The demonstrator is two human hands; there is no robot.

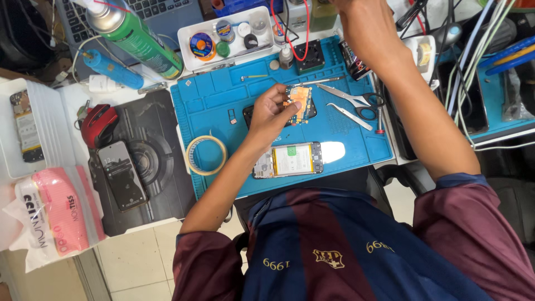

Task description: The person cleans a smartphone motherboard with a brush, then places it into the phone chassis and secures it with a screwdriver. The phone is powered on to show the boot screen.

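My left hand pinches a small phone circuit board, blue with orange patches, just above the blue work mat. Under the board lies a dark part on the mat. An opened phone with its battery showing lies near the mat's front edge, below my left hand. My right arm reaches up past the mat's far right corner; its hand leaves the frame at the top, so what it holds is hidden.
Scissors and tweezers lie right of the board. A tape roll sits at the mat's left edge. Farther left are a black phone, a red mouse, a green spray can and a white parts tray.
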